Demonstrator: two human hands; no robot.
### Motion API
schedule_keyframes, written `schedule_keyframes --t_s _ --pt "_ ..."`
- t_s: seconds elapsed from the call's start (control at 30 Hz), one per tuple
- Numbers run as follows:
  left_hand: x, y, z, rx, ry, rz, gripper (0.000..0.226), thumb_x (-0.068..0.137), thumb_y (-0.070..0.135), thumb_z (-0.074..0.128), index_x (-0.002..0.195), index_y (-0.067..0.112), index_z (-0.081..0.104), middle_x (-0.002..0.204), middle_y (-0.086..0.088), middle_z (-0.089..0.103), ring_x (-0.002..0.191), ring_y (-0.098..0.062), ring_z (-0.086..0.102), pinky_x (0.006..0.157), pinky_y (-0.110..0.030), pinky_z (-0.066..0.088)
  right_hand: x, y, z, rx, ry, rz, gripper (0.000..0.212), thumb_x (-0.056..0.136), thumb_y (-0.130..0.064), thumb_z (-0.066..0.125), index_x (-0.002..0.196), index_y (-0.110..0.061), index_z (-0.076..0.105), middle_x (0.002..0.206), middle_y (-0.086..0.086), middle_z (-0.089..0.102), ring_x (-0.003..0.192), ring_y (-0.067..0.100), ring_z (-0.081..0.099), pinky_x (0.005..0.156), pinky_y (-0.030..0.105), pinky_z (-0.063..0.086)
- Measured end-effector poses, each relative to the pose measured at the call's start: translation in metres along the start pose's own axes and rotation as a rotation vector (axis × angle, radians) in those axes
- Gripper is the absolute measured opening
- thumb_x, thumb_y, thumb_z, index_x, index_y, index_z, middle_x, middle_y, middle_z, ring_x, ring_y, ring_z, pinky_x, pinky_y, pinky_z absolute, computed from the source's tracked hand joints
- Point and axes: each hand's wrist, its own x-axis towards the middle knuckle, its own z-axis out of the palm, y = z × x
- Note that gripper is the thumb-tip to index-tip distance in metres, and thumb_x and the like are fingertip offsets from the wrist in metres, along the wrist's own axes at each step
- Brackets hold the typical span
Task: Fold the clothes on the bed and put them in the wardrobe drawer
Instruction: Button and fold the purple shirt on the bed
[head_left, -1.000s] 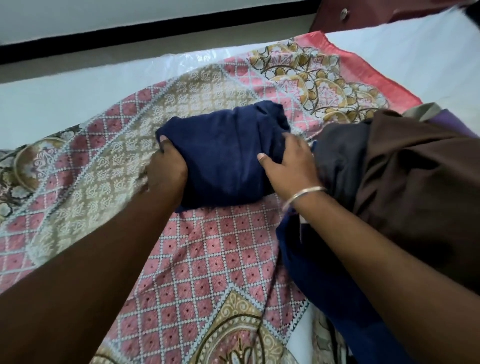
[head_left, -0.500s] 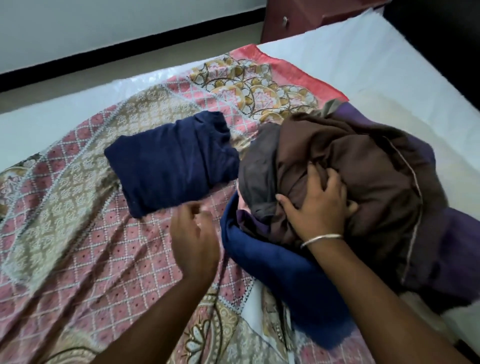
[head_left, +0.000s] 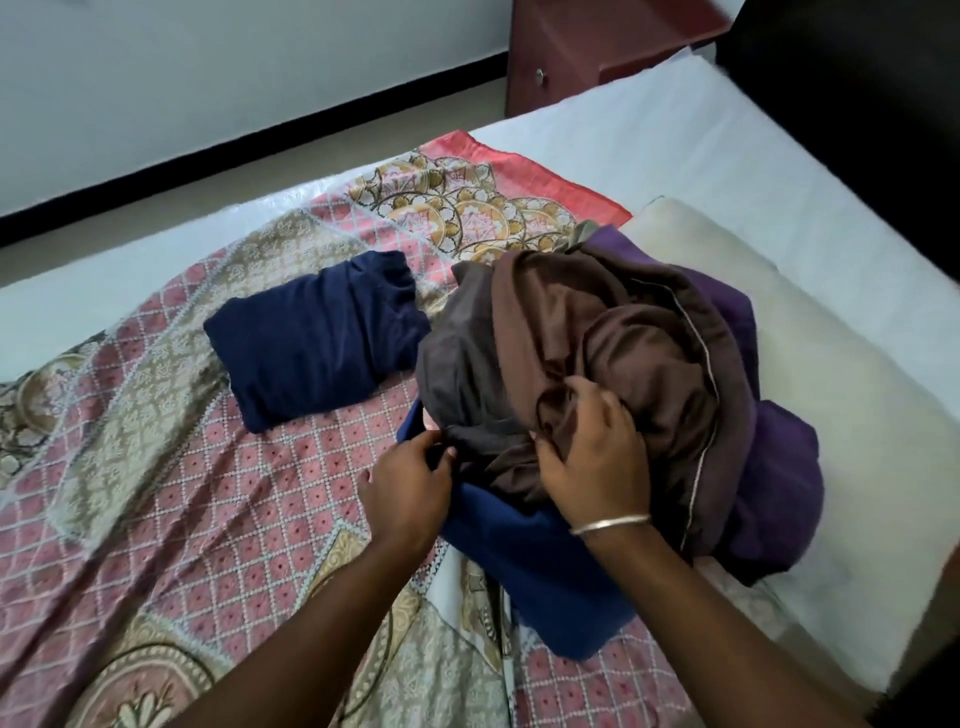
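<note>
Leaving the folded navy garment (head_left: 317, 338) on the bed (head_left: 156, 467), up-left of both grips, we now pinch the brown cloth (head_left: 613, 332) with left hand (head_left: 410, 483) and right hand (head_left: 592, 457); next fold begins.

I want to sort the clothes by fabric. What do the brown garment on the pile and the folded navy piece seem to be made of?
The brown garment looks like a thin, smooth woven cloth, perhaps satin: it has a soft sheen and fine, fluid creases. The folded navy piece looks like matte knit, possibly cotton jersey: no shine, soft rounded folds. Neither is certain.
</note>
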Motion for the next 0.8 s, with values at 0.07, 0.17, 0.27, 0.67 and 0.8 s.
schedule_keyframes --t_s 0.07,0.17,0.27,0.67,0.8 --pt "-0.012 0.009 -0.005 -0.030 0.066 -0.005 0.025 0.097 0.041 0.052 0.115 0.034 0.069 0.108 0.005 0.073 0.102 -0.023 0.066 0.097 -0.051 0.046 -0.013 0.002 -0.017 0.073 0.078 0.061 0.050 0.081 -0.018 0.076 0.125 -0.007 0.058 0.109 0.014 0.066 0.096 0.031 0.062 0.076 0.038 0.053" --pt "-0.036 0.032 -0.014 -0.232 0.029 0.040 0.022 0.097 0.039 0.057 0.116 0.035 0.068 0.107 0.011 0.072 0.099 -0.010 0.066 0.092 -0.037 0.051 -0.024 0.006 -0.038 0.280 0.096 0.258 0.014 0.092 -0.017 0.067 0.103 -0.010 0.069 0.091 0.007 0.073 0.083 0.023 0.068 0.069 0.023 0.044" --pt "-0.054 0.059 -0.018 -0.626 -0.220 -0.032 0.013 0.093 0.039 0.063 0.105 0.044 0.063 0.102 0.025 0.067 0.098 0.013 0.060 0.088 -0.014 0.047 -0.026 0.005 -0.052 0.654 -0.168 0.295 0.014 0.097 -0.024 0.059 0.086 -0.018 0.065 0.077 -0.005 0.068 0.075 0.010 0.064 0.069 0.028 0.049" --pt "-0.097 0.093 -0.028 -0.443 -0.273 -0.031 0.043 0.091 0.005 0.061 0.127 0.027 0.054 0.090 0.013 0.066 0.082 0.004 0.062 0.072 -0.014 0.049 0.001 0.047 -0.075 0.378 -0.018 1.031 0.049 0.082 -0.028 0.074 0.120 -0.002 0.056 0.125 0.025 0.058 0.115 0.044 0.054 0.093 0.046 0.044" --pt "-0.106 0.107 -0.049 -0.463 -0.292 0.008 0.043 0.094 0.003 0.056 0.134 0.017 0.051 0.114 0.003 0.066 0.113 -0.017 0.062 0.093 -0.029 0.051 -0.010 0.024 -0.095 0.333 0.020 0.771 0.020 0.095 -0.018 0.059 0.101 0.001 0.062 0.107 0.026 0.065 0.100 0.044 0.059 0.076 0.040 0.040"
